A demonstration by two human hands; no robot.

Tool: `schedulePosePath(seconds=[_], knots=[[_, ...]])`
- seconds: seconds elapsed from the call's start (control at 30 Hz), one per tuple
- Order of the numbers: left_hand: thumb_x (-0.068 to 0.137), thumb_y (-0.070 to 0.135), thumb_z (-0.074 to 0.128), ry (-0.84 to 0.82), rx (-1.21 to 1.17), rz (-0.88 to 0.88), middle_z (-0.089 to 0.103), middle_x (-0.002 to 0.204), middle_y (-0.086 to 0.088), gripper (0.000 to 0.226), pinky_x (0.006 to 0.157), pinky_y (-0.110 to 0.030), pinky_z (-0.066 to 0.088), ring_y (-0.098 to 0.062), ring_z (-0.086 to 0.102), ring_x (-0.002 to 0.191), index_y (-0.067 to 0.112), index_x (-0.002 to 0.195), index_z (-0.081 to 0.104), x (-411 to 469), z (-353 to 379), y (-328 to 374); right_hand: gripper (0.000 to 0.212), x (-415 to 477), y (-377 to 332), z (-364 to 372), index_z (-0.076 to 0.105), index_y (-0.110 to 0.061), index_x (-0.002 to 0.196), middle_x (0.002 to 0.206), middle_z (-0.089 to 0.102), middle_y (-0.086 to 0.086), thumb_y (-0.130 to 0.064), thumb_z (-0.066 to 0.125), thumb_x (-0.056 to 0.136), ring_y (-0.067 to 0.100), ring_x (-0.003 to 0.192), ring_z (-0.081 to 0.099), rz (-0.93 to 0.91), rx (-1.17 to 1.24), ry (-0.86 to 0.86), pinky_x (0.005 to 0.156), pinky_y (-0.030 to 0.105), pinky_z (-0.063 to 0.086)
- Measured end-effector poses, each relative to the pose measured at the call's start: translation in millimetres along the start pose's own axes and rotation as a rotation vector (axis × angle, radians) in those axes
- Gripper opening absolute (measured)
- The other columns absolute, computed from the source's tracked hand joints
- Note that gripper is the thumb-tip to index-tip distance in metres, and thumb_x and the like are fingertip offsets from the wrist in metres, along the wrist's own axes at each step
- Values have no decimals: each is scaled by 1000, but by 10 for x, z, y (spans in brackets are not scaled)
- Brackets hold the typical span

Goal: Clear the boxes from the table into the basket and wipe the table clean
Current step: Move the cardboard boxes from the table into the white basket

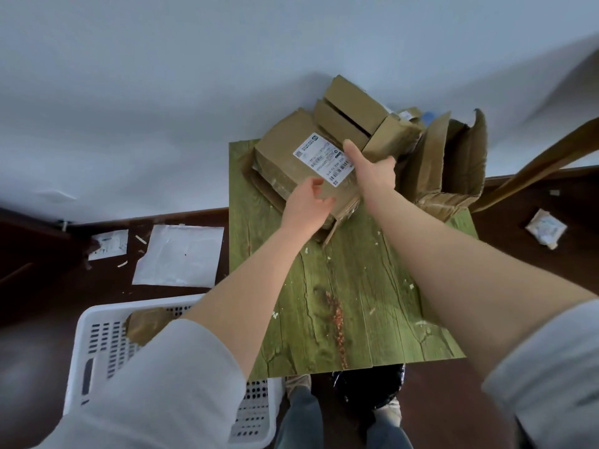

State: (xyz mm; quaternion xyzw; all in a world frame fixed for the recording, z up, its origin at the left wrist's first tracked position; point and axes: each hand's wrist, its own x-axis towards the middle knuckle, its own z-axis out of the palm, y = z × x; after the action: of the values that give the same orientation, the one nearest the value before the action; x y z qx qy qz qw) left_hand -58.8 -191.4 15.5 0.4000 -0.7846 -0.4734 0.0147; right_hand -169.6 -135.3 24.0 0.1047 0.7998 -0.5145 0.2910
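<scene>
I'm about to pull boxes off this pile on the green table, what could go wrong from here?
1. Your right hand grips a small box within the pile; the stacked boxes beside it may topple as it comes out.
2. The torn carton sits at the table edge, so your forearm could knock it off.
3. Dragging the labelled box could sweep the crumbs onto the floor.

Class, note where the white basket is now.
Head view, lower left: the white basket stands on the dark floor beside the green table's near-left corner, partly under the left sleeve, a brown box inside.
</scene>
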Motion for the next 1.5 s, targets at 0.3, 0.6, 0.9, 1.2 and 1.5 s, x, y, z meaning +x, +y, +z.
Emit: schedulePosePath(seconds=[0.3, 0.6, 0.9, 1.2, 1.5], knots=[[94, 18, 50, -31, 156, 100, 55, 129, -5, 39, 89, -22, 39, -13, 56, 106, 11, 133, 47, 155, -71, -7, 110, 356, -218, 109, 19, -2, 145, 140, 42, 14, -66, 68, 69, 31, 123, 48, 81, 23, -16, 98, 41, 45], [94, 16, 50, -51, 136, 23, 58, 127, -4, 37, 90, -22, 38, -16, 55, 113, 14, 131, 50, 147, -148, -234, 49, 475, -153, 131, 47, -2, 130, 105, 59, 7, -29, 39, 90, 26, 104, 59, 57, -133, -26, 93, 43, 52], [94, 15, 50, -16, 121, 5, 59, 124, -2, 36, 87, -22, 42, -14, 57, 107, 14, 130, 52, 22, -161, -309, 29, 402, -76, 120, 53, 0, 116, 106, 67, 20, -8, 41, 91, 33, 94, 67, 12, -93, 100, 84, 42, 57], [95, 27, 51, 130, -100, -100, 62, 118, -1, 48, 85, -23, 41, -11, 57, 101, 11, 138, 38, -181, -260, -356, 20, 15, 152, 104, 56, -20, 94, 97, 69, 9, -19, 36, 90, 30, 89, 68, -211, -107, 114, 84, 47, 55], [87, 45, 60, 329, -544, -367, 55, 115, -2, 75, 89, -36, 54, -14, 62, 92, 11, 145, 25, -365, -517, -524, 20, -445, 333, 232, 60, -12, 100, 95, 68, 11, -19, 41, 98, 29, 87, 67, -407, -341, -124, 82, 45, 55]])
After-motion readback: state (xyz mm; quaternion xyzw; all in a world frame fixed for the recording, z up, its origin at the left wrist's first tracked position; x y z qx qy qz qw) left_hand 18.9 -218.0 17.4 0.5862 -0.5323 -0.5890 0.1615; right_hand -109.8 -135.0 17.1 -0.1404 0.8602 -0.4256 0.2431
